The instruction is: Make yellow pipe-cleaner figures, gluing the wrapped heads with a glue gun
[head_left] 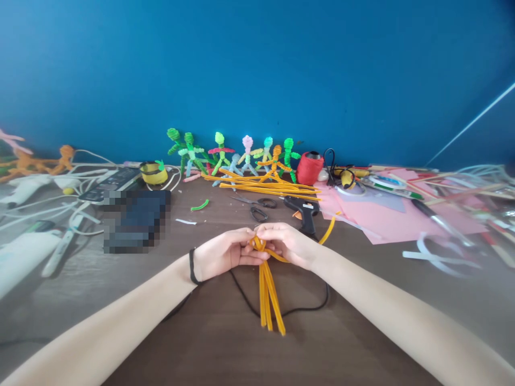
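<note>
Orange pipe cleaners (265,292) are gathered and looped together at the top, with several straight ends hanging toward me. My left hand (231,250) pinches the looped part from the left, its fingers under and beside it. From the right, my right hand (292,242) grips the same loop between thumb and fingers. One orange strand passes under the right hand and sticks out beyond it, curving up at its tip (330,228). The fingertips partly hide the loop. Just past the hands lie black scissors (259,206) and a black glue gun (304,212).
Pipe-cleaner figures (247,155) in several colours stand along the blue wall, behind loose orange pipe cleaners (269,187). A red spool (309,167) stands beside them. Pink paper (386,214) and sticks cover the right side. A dark blurred-out device (139,220) and white cables lie left.
</note>
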### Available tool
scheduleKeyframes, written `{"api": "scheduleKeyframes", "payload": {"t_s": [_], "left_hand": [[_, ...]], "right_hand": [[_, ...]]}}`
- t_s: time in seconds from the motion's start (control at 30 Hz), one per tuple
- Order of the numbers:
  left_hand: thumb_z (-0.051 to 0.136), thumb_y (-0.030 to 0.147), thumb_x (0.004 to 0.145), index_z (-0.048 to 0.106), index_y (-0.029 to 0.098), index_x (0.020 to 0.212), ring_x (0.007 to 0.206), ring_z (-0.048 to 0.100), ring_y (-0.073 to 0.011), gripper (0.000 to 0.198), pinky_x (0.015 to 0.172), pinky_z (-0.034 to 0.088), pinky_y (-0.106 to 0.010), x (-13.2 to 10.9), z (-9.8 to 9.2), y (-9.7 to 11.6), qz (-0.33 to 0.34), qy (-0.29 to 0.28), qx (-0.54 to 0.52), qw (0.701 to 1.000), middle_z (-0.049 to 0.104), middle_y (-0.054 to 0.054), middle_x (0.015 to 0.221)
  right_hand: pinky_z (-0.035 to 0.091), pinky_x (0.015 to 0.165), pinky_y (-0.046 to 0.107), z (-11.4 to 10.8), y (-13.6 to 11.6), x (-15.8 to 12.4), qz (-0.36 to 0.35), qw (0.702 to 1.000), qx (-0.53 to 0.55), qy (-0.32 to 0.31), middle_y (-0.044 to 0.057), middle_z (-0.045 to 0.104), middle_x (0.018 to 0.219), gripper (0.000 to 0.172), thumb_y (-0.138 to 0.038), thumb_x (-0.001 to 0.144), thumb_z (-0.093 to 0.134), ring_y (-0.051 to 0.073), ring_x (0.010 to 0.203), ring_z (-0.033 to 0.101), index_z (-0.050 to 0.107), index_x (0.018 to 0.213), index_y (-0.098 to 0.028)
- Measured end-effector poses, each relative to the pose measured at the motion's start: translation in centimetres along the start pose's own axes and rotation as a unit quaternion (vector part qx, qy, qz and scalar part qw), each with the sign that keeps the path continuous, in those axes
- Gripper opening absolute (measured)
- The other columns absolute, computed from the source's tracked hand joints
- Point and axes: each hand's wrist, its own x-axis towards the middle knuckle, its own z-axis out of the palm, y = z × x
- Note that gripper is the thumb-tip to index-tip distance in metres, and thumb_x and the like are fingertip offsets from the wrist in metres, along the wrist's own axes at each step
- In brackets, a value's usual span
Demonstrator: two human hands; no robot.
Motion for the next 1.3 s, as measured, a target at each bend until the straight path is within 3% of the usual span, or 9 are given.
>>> {"api": "scheduleKeyframes", "payload": {"t_s": [0.2,0.43,0.6,1.0,1.3], "left_hand": [[0.051,0.022,0.081,0.058,0.012,0.073,0.074,0.065,-0.0177,0.015,0.076,0.050,-0.029,0.0,-0.3,-0.1,0.018,-0.007,-0.010,1.000,0.051,0.001,0.059],[0.053,0.015,0.079,0.060,0.010,0.076,0.075,0.065,-0.0160,0.010,0.078,0.050,-0.027,0.0,-0.6,-0.2,0.029,-0.002,-0.012,1.000,0.055,-0.001,0.063],[0.057,0.017,0.077,0.058,0.010,0.074,0.071,0.066,-0.0178,0.008,0.074,0.051,-0.027,-0.1,-0.7,-0.3,0.016,-0.002,0.006,1.000,0.057,-0.002,0.060],[0.054,0.025,0.080,0.052,0.015,0.085,0.072,0.068,-0.0196,0.012,0.066,0.052,-0.029,-0.5,-0.8,-0.1,-0.003,-0.060,0.053,0.997,0.070,-0.009,0.073],[0.053,0.022,0.081,0.052,0.013,0.084,0.072,0.067,-0.0178,0.010,0.068,0.051,-0.028,-0.4,-0.6,-0.2,0.002,-0.055,0.062,0.997,0.071,-0.010,0.073]], "right_hand": [[0.017,0.045,0.022,-0.3,-0.1,-0.1,-0.004,1.000,0.021,-0.009,-0.002,0.050,0.055,0.016,-0.026,0.065,0.065,0.006,0.048,0.030,0.056,0.062,-0.013],[0.023,0.047,0.021,-0.8,-0.3,-0.2,0.012,0.999,0.013,-0.038,0.000,0.054,0.061,0.021,-0.029,0.064,0.070,0.006,0.051,0.031,0.058,0.063,-0.013],[0.012,0.043,0.022,-1.3,-0.1,-0.2,0.025,0.997,-0.019,-0.064,-0.005,0.042,0.051,0.026,-0.037,0.068,0.067,0.005,0.046,0.025,0.056,0.068,-0.013],[0.020,0.046,0.020,-0.7,0.4,-0.2,-0.035,0.999,0.017,-0.018,-0.004,0.046,0.059,0.026,-0.036,0.066,0.070,0.004,0.050,0.030,0.057,0.068,-0.013],[0.018,0.046,0.021,-0.5,0.3,-0.2,-0.028,0.999,0.001,-0.022,-0.004,0.044,0.057,0.028,-0.038,0.066,0.069,0.005,0.049,0.029,0.057,0.068,-0.013]]}}
